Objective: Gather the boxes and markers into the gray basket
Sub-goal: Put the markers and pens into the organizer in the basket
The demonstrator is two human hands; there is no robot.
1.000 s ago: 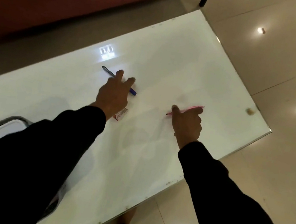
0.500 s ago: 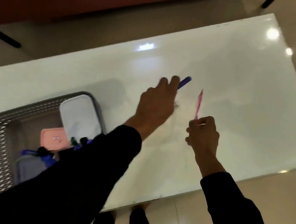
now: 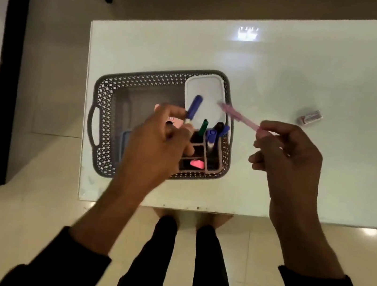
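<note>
Head cam: both markers now off the worktop [image 3: 299, 185] & over the gray basket [image 3: 106, 95]. My left hand [image 3: 157, 147] clamped on blue marker [image 3: 193, 106], right hand [image 3: 286, 156] pinching pink marker [image 3: 238, 116]. Next: drop both in. Small item [image 3: 310, 117] left out.

One gray basket [image 3: 106, 95] sat on the desk [image 3: 290, 85]. Two hands each held one marker: blue [image 3: 194, 105] and pink [image 3: 238, 116]. One small eraser-like piece [image 3: 310, 117] lay apart.

Gray lattice-patterned basket [image 3: 104, 104]; white box [image 3: 211, 92] at its 1 o'clock; blue marker [image 3: 194, 105]; pink pen [image 3: 241, 116]; black sleeves [image 3: 59, 268].
</note>
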